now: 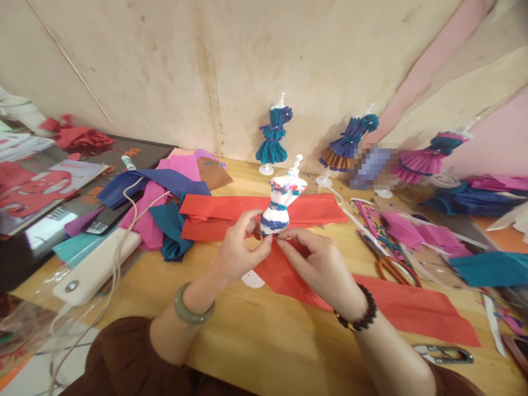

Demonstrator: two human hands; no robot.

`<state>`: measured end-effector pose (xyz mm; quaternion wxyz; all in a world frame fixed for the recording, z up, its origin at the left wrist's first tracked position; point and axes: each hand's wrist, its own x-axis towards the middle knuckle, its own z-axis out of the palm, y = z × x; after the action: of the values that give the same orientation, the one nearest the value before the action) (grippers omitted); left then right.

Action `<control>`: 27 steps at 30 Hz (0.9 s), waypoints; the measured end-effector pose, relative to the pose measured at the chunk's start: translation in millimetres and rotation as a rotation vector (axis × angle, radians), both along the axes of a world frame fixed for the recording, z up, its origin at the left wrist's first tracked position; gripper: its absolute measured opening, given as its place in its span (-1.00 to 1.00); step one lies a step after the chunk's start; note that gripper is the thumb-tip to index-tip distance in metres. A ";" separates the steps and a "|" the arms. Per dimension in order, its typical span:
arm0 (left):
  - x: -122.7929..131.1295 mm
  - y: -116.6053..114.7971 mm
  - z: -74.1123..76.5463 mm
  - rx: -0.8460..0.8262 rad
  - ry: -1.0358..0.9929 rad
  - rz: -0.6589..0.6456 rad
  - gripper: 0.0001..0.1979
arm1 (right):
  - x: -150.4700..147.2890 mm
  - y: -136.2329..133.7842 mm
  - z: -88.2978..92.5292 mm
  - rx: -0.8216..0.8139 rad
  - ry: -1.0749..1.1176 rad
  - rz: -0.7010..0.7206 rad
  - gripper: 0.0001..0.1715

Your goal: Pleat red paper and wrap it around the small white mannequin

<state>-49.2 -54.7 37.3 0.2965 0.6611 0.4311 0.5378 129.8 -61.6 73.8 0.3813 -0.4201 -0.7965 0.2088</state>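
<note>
A small white dress form [289,190] stands upright before me, with bands of blue and teal paper at its waist and hips and pink and teal scraps at its bust. My left hand [243,242] is closed around its lower left side, thumb in front. At the lower right edge of the form, the thumb and forefinger of my right hand [315,261] pinch the end of a long red crepe paper strip [416,308]. From there the strip runs under my right wrist across the table. Part of the form's white base [252,279] shows below my hands.
Folded red paper [325,209] lies behind the form. Three dressed forms, one in teal [272,135], line the wall. Orange-handled scissors [396,269], thread snips [443,353] and scraps lie right. A white power strip [97,267] with cables and coloured paper are at left.
</note>
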 end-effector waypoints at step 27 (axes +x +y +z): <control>1.4 -1.6 2.7 -0.060 -0.138 -0.184 -0.56 | -4.1 -2.8 -0.8 0.081 -0.077 -0.112 -0.88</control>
<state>-47.8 -56.3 40.0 0.3930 0.6502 0.3631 0.5394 125.7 -64.4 73.0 0.3781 -0.4559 -0.7937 0.1384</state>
